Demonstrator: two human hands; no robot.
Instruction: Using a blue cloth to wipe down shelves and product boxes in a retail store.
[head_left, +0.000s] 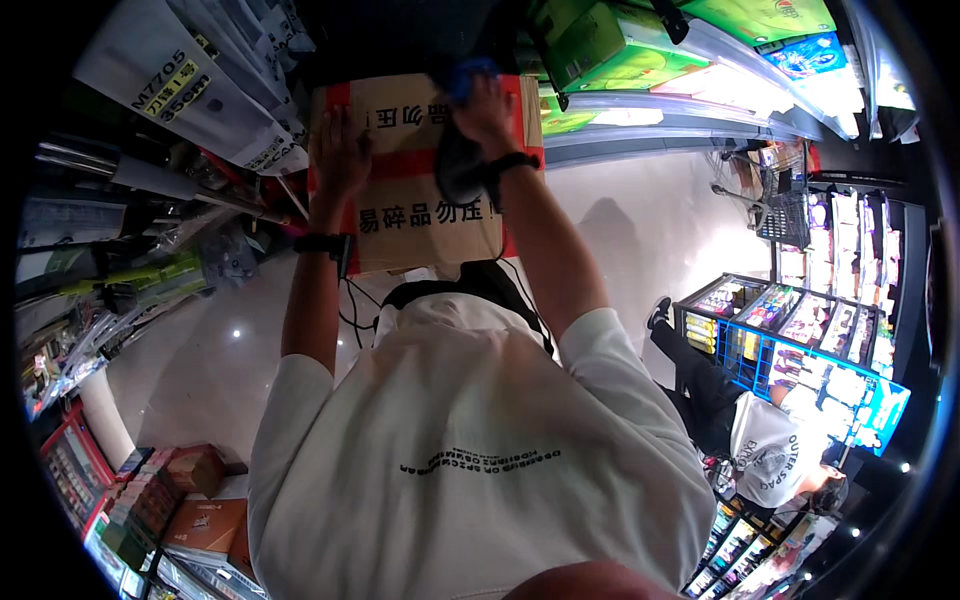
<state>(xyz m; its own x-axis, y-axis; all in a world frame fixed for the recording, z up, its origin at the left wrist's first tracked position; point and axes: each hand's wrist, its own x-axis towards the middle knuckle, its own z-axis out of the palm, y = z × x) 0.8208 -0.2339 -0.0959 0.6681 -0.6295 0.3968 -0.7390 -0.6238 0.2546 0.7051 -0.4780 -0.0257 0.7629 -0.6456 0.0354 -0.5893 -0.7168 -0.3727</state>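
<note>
A cardboard box (405, 172) with red tape and black printed characters lies before me at the top centre. My left hand (341, 154) rests flat on its left part, fingers apart, over a strip of red tape. On the right part of the box is my right hand (484, 109), with its fingers around a blue object (472, 75) that is too dark and blurred to name. A dark rounded thing (457, 165) lies under my right wrist on the box; its kind cannot be told. Both wrists wear black bands.
Shelves with green packages (615, 52) stand at the upper right. Long wrapped goods (202, 90) hang close on the left. A shopping cart (780, 202) stands further right. Another person (765, 442) is beside a wire display rack (795, 322). Stacked boxes (206, 525) stand at the lower left.
</note>
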